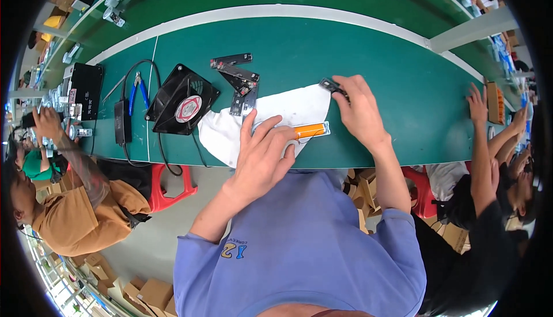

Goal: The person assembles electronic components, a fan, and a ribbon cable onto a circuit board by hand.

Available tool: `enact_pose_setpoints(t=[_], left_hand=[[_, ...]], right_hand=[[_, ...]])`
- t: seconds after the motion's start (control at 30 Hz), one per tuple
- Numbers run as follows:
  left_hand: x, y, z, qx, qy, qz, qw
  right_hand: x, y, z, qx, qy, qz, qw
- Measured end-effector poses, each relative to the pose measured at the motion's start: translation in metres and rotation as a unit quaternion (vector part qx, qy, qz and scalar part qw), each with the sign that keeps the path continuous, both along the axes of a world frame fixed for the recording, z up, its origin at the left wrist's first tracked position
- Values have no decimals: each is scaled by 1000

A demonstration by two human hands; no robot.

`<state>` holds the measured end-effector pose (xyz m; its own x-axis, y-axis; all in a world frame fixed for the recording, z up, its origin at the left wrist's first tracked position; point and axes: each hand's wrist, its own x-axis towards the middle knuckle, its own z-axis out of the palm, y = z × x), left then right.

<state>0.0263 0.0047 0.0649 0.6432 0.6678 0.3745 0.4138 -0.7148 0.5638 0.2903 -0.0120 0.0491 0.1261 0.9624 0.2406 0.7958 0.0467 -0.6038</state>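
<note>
Right at the near edge of the green surface (pixel 368 75) sits a white cloth (pixel 288 112), and both hands are working over it. The left hand (pixel 262 155) has its grip loosely curled over one end of a slim white holder with an orange cell (pixel 310 130) in it. That piece lies flat with its long axis running left to right, poking out toward the right hand (pixel 360 109). The right hand's grip is pinched shut on a small dark part (pixel 333 86) just up and off the far end of the holder, close but not touching it. So the orange end is about midway between the two hands. More dark strips (pixel 239 78) and a black fan (pixel 183 101) lie off to the left.
</note>
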Motion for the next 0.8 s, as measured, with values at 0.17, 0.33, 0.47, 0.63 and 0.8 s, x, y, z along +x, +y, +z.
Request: enact_pose_setpoints(t=[0.17,0.33,0.47,0.63,0.8], left_hand=[[-5,4,-4,52,43,-32,997],[-7,6,-12,92,61,-58,992],[-3,6,-15,101,36,-48,993],[0,7,-11,43,-37,-17,998],[-1,5,-16,-17,-57,21,998]], right_hand=[[0,-9,11,17,127,-27,991],[-23,-31,36,-154,484,51,860],[-46,-35,32,-104,281,118,947],[-48,-35,32,-114,238,82,961],[-44,-34,24,-137,355,-53,923]])
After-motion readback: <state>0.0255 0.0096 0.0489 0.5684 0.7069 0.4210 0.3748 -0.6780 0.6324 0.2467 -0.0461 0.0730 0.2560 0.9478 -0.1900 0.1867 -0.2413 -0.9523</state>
